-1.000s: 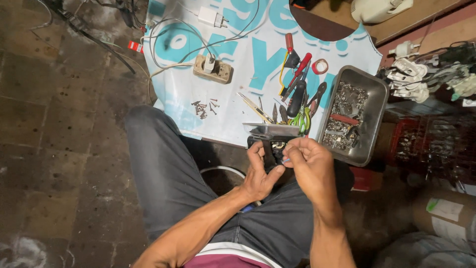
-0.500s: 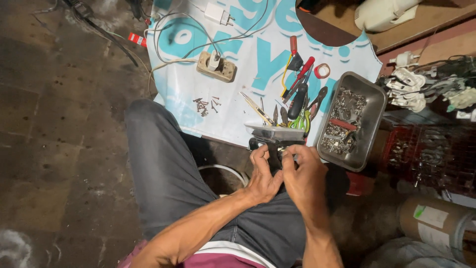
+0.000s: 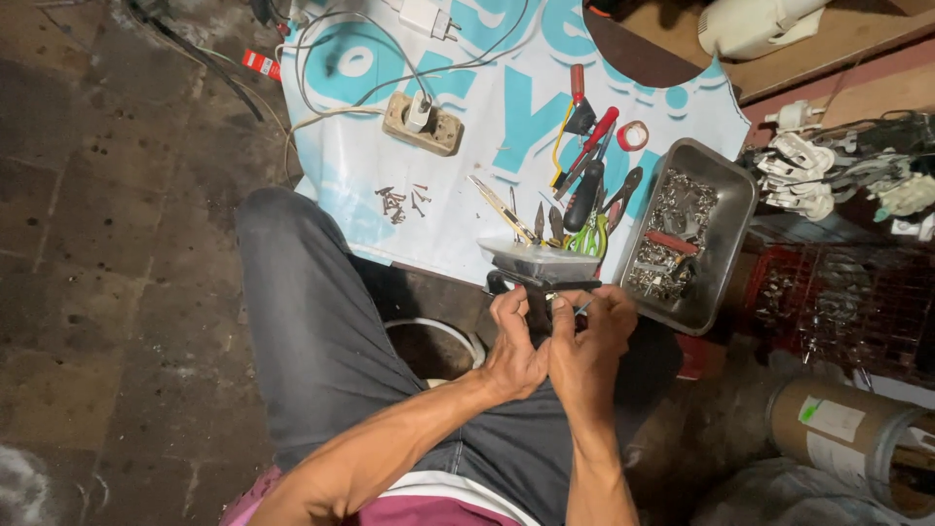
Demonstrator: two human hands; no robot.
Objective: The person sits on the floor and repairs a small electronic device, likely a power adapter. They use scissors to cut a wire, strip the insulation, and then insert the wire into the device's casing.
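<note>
Both hands have drawn closer together — left hand and right hand touching; fingers pinching a small dark part.

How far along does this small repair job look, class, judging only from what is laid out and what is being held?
Done: loose screws lie on the printed sheet, so something seems opened up. In hand: the left hand and right hand hold a small dark part at the knee, too hidden to identify. Left: screwdrivers and pliers and the metal tray of parts remain out.
</note>
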